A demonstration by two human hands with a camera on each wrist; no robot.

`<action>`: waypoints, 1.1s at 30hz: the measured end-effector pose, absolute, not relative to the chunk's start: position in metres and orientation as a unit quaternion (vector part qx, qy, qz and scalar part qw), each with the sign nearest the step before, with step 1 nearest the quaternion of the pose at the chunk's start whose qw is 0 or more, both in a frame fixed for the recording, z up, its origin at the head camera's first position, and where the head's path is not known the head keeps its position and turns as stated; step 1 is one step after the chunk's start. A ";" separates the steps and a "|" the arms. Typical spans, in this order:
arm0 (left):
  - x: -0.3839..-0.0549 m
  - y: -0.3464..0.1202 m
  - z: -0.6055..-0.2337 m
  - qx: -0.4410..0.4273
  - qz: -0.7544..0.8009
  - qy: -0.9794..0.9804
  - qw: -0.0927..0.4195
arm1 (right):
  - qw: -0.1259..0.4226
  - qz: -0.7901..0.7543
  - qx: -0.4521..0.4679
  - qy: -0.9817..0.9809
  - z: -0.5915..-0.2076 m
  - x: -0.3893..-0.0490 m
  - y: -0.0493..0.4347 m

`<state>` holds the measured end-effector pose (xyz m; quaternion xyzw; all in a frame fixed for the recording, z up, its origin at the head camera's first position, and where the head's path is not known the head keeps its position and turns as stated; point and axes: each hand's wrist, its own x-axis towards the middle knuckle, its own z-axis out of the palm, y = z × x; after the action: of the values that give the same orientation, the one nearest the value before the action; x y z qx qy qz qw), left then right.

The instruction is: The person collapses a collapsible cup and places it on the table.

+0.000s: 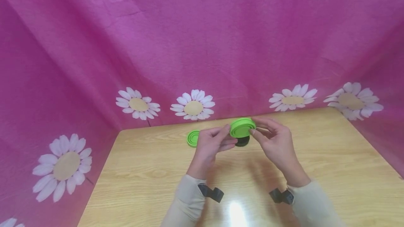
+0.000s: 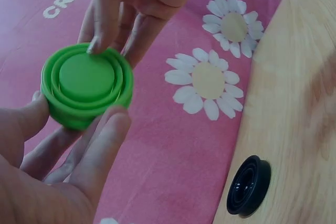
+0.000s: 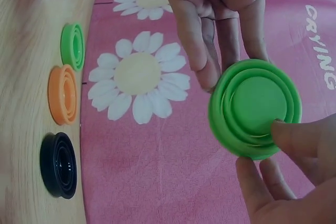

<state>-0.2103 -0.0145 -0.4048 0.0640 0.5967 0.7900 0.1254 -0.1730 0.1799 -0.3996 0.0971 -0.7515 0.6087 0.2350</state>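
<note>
A bright green collapsible cup (image 1: 242, 128), folded flat into concentric rings, is held up above the table between my two hands. My left hand (image 1: 210, 146) grips it at the left edge, its thumb and fingers around the rim in the left wrist view. On the opposite side my right hand (image 1: 279, 146) pinches the rim, with the thumb on the ringed face and fingers behind. Below the held cup a black collapsible cup (image 1: 242, 141) lies on the table, partly covered in the head view. A second green collapsible cup (image 1: 193, 138) lies beside my left hand.
An orange collapsible cup (image 3: 63, 95) sits between the black and green ones in the right wrist view; my left hand hides it from the head view. The wooden table (image 1: 142, 178) ends at a pink flowered cloth (image 1: 202, 45) behind and at the sides.
</note>
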 end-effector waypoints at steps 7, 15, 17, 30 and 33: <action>-0.210 -0.005 -0.408 0.074 0.783 0.613 0.072 | 0.225 0.602 0.087 -0.761 -0.400 -0.173 0.182; -0.210 0.007 -0.410 0.069 0.739 0.670 0.026 | 0.216 0.579 0.051 -0.785 -0.405 -0.174 0.191; -0.211 0.010 -0.412 0.066 0.733 0.676 0.015 | 0.215 0.570 0.048 -0.792 -0.407 -0.175 0.194; -0.220 0.039 -0.415 0.081 0.683 0.725 -0.026 | 0.228 0.511 0.033 -0.828 -0.420 -0.182 0.210; -0.223 0.047 -0.418 0.076 0.679 0.729 -0.028 | 0.234 0.491 0.025 -0.839 -0.423 -0.184 0.212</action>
<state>-0.2225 0.0467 -0.4181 0.0757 0.7293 0.6794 -0.0284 -0.1839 0.2122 -0.4227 0.0254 -0.8388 0.4911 0.2338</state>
